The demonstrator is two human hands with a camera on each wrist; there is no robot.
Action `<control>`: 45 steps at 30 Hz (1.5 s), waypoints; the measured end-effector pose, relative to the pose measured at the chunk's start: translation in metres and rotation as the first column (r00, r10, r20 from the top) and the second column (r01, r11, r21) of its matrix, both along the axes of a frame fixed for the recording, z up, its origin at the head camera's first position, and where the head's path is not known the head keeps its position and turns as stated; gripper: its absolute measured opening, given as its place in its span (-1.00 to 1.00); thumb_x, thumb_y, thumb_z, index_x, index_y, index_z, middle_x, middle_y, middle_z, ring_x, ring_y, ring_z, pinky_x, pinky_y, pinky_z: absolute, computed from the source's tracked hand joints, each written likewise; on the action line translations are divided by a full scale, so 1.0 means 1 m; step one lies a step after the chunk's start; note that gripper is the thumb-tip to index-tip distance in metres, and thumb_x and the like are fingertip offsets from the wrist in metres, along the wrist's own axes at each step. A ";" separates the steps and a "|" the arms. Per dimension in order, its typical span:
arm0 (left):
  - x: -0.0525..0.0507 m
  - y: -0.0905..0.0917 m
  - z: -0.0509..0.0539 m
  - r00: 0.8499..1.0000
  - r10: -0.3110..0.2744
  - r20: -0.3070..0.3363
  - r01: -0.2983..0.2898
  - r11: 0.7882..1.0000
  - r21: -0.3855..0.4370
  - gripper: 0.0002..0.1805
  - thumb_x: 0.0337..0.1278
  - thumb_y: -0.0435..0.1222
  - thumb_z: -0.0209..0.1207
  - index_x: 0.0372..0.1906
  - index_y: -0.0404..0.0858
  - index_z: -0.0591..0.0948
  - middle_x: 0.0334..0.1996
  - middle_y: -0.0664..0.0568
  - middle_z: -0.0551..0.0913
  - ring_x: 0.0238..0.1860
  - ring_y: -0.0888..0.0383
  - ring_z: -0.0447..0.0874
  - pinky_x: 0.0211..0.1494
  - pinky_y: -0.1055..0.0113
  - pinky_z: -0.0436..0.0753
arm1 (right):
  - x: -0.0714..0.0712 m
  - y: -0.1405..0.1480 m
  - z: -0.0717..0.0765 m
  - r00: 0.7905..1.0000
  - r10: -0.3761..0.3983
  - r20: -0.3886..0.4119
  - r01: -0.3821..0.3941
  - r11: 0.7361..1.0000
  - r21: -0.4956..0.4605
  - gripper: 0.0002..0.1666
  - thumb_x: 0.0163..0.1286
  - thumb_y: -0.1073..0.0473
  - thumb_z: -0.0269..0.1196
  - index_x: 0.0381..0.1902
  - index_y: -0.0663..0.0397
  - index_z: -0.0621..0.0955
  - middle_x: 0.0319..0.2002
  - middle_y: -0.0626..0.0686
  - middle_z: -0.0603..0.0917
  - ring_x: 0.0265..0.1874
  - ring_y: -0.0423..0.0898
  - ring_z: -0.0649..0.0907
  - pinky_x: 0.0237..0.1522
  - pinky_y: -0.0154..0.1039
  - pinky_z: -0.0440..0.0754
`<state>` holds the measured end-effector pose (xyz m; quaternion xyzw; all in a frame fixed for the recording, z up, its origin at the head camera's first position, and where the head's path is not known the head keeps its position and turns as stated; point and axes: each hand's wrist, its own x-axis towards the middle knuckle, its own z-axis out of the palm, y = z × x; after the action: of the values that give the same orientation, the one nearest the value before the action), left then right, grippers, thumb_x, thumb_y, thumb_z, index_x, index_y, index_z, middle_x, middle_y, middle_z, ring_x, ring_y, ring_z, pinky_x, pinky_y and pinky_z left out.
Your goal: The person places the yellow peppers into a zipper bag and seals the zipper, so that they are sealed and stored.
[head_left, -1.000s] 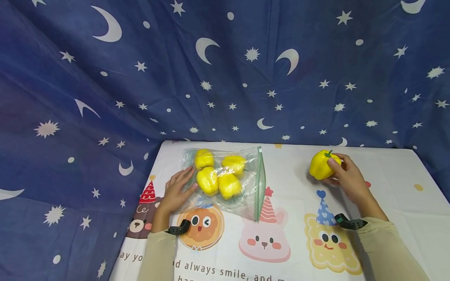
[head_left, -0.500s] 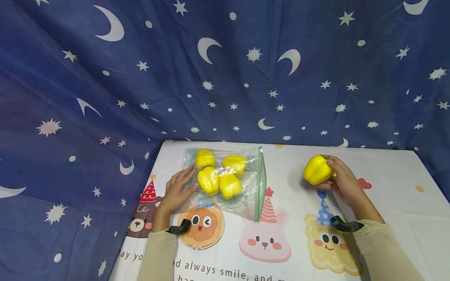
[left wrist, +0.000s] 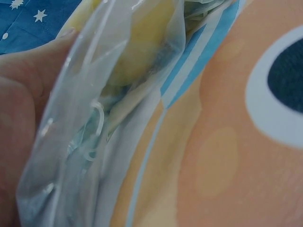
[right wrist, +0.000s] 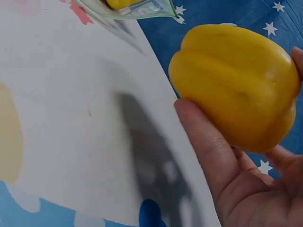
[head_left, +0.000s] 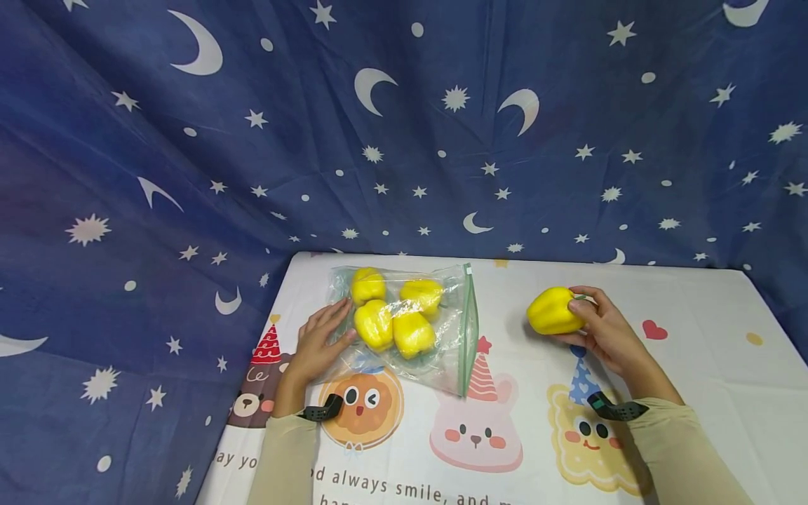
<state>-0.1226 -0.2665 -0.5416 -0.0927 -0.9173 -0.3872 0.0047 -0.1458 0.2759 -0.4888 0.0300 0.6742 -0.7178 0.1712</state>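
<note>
In the head view my right hand (head_left: pixel 609 333) grips a yellow bell pepper (head_left: pixel 551 311) above the right half of the table. The pepper lies on its side, its green stem end toward the palm. Close up in the right wrist view, fingers hold the glossy pepper (right wrist: pixel 232 85) from below and behind, off the tabletop. A clear zip bag (head_left: pixel 451 354) with a green zip edge lies flat at the left, several yellow bell peppers (head_left: pixel 374 325) inside it. My left hand (head_left: pixel 318 344) rests with extended fingers against its left side; the left wrist view shows the bag's plastic (left wrist: pixel 61 142) beside the thumb.
A white tablecloth (head_left: pixel 713 351) printed with cartoon animals and lettering covers the table. Behind it and at the left hangs a blue curtain (head_left: pixel 404 140) with moons and stars. Dark wrist cameras (head_left: pixel 617 408) sit on both wrists.
My right hand has carried the bell pepper leftward and slightly nearer, tilting its stem end from upward to the right. The left hand and the bag have stayed in place.
</note>
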 end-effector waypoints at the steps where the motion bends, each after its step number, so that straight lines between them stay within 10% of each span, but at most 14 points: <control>1: 0.000 0.000 0.000 1.000 0.000 0.001 0.000 1.000 0.000 -0.28 0.37 0.00 0.21 0.56 0.03 0.31 0.60 0.08 0.23 0.60 -0.11 0.02 0.51 -0.29 -0.09 | 0.000 -0.001 -0.001 1.000 0.013 0.000 -0.013 1.000 0.000 -0.43 0.60 0.01 0.15 0.44 -0.31 0.23 0.17 -0.04 0.34 -0.09 -0.25 0.73 -0.06 -0.08 0.76; 25: 0.001 -0.001 -0.001 1.000 0.006 0.007 -0.006 1.000 0.001 -0.28 0.36 0.03 0.21 0.56 0.04 0.31 0.61 0.10 0.22 0.60 -0.11 0.01 0.50 -0.27 -0.06 | 0.001 -0.024 -0.011 0.994 0.101 -0.034 -0.094 0.983 0.158 -0.49 0.50 0.08 0.27 0.29 -0.21 0.34 0.20 -0.04 0.44 -0.01 -0.20 0.65 0.01 -0.24 0.76; 45: 0.001 -0.001 0.001 1.000 0.002 -0.001 -0.002 1.000 0.003 -0.29 0.36 0.02 0.22 0.56 0.06 0.32 0.60 0.12 0.23 0.60 -0.10 0.03 0.50 -0.27 -0.06 | 0.006 -0.049 -0.018 0.982 0.181 -0.051 -0.177 0.981 0.081 -0.32 0.50 0.17 0.25 0.46 0.10 0.25 0.33 0.09 0.38 0.05 -0.16 0.68 0.03 -0.13 0.76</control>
<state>-0.1220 -0.2671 -0.5410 -0.0920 -0.9167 -0.3888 0.0055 -0.1402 0.2269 -0.5071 -0.0451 0.7057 -0.6739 0.2143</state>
